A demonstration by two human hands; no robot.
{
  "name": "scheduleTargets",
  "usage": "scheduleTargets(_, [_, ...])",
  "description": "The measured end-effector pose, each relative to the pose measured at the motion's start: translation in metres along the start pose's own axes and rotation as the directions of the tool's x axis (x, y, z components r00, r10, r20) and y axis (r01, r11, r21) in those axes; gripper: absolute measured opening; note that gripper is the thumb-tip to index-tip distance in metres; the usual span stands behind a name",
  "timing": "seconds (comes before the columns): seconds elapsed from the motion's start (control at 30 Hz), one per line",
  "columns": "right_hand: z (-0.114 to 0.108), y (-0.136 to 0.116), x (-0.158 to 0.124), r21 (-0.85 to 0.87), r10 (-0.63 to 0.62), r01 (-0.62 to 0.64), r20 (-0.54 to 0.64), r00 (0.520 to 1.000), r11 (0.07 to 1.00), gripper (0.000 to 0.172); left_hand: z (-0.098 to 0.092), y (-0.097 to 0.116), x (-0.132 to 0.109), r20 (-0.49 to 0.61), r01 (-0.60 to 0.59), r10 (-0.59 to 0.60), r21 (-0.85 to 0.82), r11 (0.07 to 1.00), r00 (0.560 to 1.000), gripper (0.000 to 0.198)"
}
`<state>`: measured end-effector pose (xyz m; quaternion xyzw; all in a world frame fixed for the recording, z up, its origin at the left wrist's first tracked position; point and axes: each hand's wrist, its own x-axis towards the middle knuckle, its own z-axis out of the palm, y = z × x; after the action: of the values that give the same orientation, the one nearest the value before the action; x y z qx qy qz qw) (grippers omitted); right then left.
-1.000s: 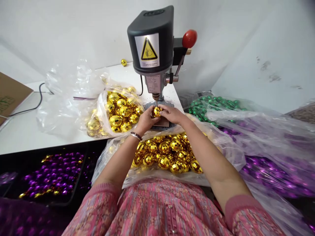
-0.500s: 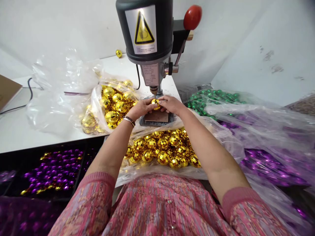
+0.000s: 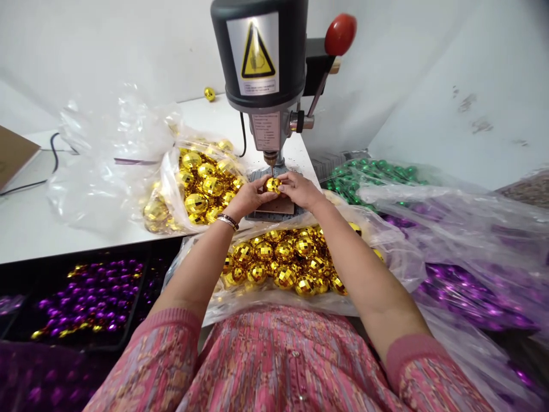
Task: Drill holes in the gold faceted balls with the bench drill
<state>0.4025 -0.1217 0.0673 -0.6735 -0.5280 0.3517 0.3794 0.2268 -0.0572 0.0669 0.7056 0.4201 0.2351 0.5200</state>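
- My left hand [image 3: 251, 197] pinches one side of a gold mirror-faceted ball [image 3: 273, 185].
- My right hand [image 3: 301, 190] pinches its other side.
- The ball is under the drill bit [image 3: 271, 170] of a bench drill press [image 3: 263, 63]; whether they touch, I cannot tell.
- Nearer me, more gold balls [image 3: 284, 252] fill a clear plastic bag [image 3: 240, 300].

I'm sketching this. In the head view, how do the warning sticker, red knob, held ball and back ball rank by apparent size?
Warning sticker
Red knob
Held ball, partly covered
Back ball, farther off, so its true size against the held ball is unsure
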Motion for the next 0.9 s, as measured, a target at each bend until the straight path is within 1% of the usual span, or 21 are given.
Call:
scheduleTargets(0.1, [0.001, 0.001, -0.003, -0.014, -0.020, 0.020, 0.000, 1.000, 1.000, 0.029, 0.001, 0.004, -0.003, 0.034, -0.017, 0.017, 0.003, 1.000, 0.999, 0.062])
scheduleTargets(0.2, [-0.007, 0.003, -0.009, -0.028, -0.036, 0.035, -0.038, 0.999, 0.999, 0.032, 0.001, 0.005, -0.004, 0.031, -0.011, 0.012, -0.018, 1.000, 0.999, 0.063])
scheduleTargets(0.27, [-0.020, 0.002, -0.012, -0.034, -0.044, 0.040, -0.102, 0.994, 0.999, 0.033, 0.001, 0.005, -0.004, 0.025, 0.000, 0.001, -0.020, 1.000, 1.000, 0.062])
scheduleTargets(0.33, [-0.041, -0.006, -0.013, -0.034, -0.058, 0.052, -0.204, 0.977, 0.998, 0.033, 0.001, 0.005, -0.003, 0.021, 0.010, -0.010, -0.015, 1.000, 1.000, 0.062])
scheduleTargets(0.4, [-0.065, -0.024, -0.012, -0.029, -0.085, 0.080, -0.339, 0.937, 0.996, 0.042, 0.000, 0.004, -0.002, 0.022, 0.007, -0.007, -0.012, 1.000, 1.000, 0.063])
scheduleTargets(0.43, [-0.076, -0.037, -0.012, -0.018, -0.110, 0.112, -0.412, 0.904, 0.993, 0.049, 0.000, 0.003, -0.002, 0.023, 0.000, 0.001, -0.011, 1.000, 1.000, 0.064])
scheduleTargets(0.5, [-0.095, -0.072, -0.014, 0.000, -0.184, 0.219, -0.544, 0.819, 0.976, 0.060, 0.001, 0.001, -0.001, 0.024, -0.017, 0.017, -0.015, 1.000, 1.000, 0.065])
scheduleTargets(0.57, [-0.109, -0.111, -0.015, -0.046, -0.298, 0.346, -0.622, 0.724, 0.937, 0.064, 0.002, -0.002, 0.000, 0.018, -0.025, 0.026, -0.018, 1.000, 1.000, 0.067])
scheduleTargets(0.6, [-0.113, -0.130, -0.014, -0.113, -0.368, 0.385, -0.621, 0.692, 0.916, 0.064, 0.003, -0.004, 0.000, 0.013, -0.028, 0.028, -0.016, 0.999, 1.000, 0.069])
scheduleTargets(0.63, [-0.117, -0.146, -0.010, -0.198, -0.423, 0.387, -0.603, 0.676, 0.901, 0.063, 0.003, -0.006, 0.001, 0.008, -0.031, 0.031, -0.008, 1.000, 0.999, 0.070])
scheduleTargets(0.67, [-0.119, -0.158, -0.005, -0.284, -0.470, 0.375, -0.575, 0.670, 0.882, 0.062, 0.004, -0.007, 0.001, 0.006, -0.034, 0.034, 0.006, 0.999, 0.999, 0.072])
scheduleTargets(0.7, [-0.121, -0.167, 0.002, -0.363, -0.511, 0.363, -0.534, 0.674, 0.858, 0.060, 0.004, -0.008, 0.001, 0.005, -0.035, 0.035, 0.025, 0.999, 0.999, 0.072])
scheduleTargets(0.73, [-0.123, -0.172, 0.011, -0.432, -0.541, 0.348, -0.493, 0.682, 0.832, 0.057, 0.004, -0.009, 0.002, 0.004, -0.036, 0.035, 0.041, 0.999, 0.999, 0.073])
scheduleTargets(0.8, [-0.124, -0.172, 0.027, -0.527, -0.576, 0.325, -0.430, 0.695, 0.785, 0.054, 0.004, -0.009, 0.002, 0.004, -0.034, 0.034, 0.058, 0.998, 0.999, 0.073])
scheduleTargets(0.83, [-0.123, -0.169, 0.033, -0.557, -0.586, 0.313, -0.419, 0.694, 0.769, 0.053, 0.004, -0.009, 0.002, 0.004, -0.035, 0.035, 0.061, 0.998, 0.999, 0.073])
scheduleTargets(0.9, [-0.120, -0.161, 0.037, -0.595, -0.603, 0.290, -0.434, 0.669, 0.749, 0.050, 0.004, -0.009, 0.002, 0.003, -0.041, 0.041, 0.062, 0.997, 0.999, 0.074])
